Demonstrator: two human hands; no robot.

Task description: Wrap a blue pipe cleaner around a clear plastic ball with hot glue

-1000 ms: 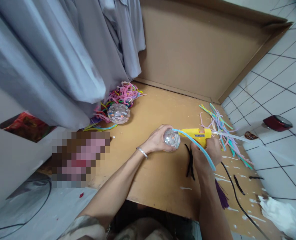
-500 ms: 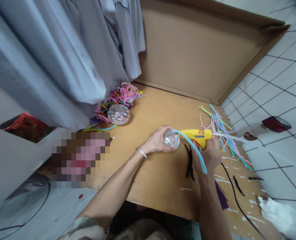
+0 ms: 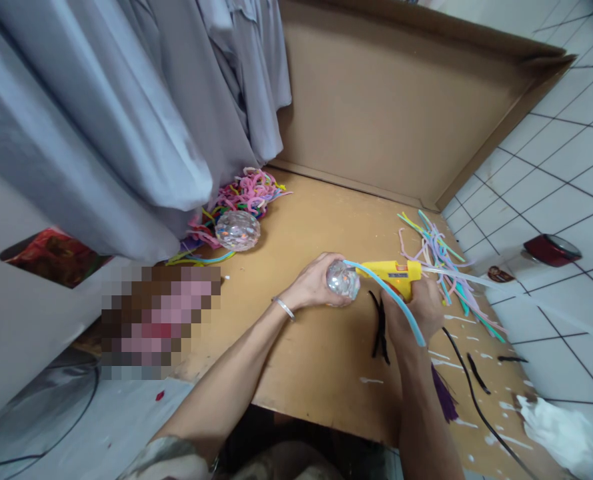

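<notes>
My left hand (image 3: 320, 280) is wrapped round a small clear ball (image 3: 343, 281) over the middle of the table. A light-blue pipe cleaner (image 3: 401, 303) runs from the top of the ball to the right and droops past my other wrist. In my right hand (image 3: 423, 308) is a yellow glue gun (image 3: 391, 272), gripped by its handle, with a long clear glue stick (image 3: 456, 272) poking out of its back. The gun's nozzle points left at the ball; whether it touches is hard to see.
A second clear ball (image 3: 238, 231) sits by a heap of coloured pipe cleaners (image 3: 251, 190) at the back left. Loose pastel pipe cleaners (image 3: 441, 250) lie right. Black strips (image 3: 379, 330), a purple tassel (image 3: 443, 395), a black cable (image 3: 471, 393) and white tissue (image 3: 556, 427) are nearer.
The free end of the light-blue pipe cleaner has swung slightly right. Both hands stay in nearly the same place, still holding the ball and the glue gun.
</notes>
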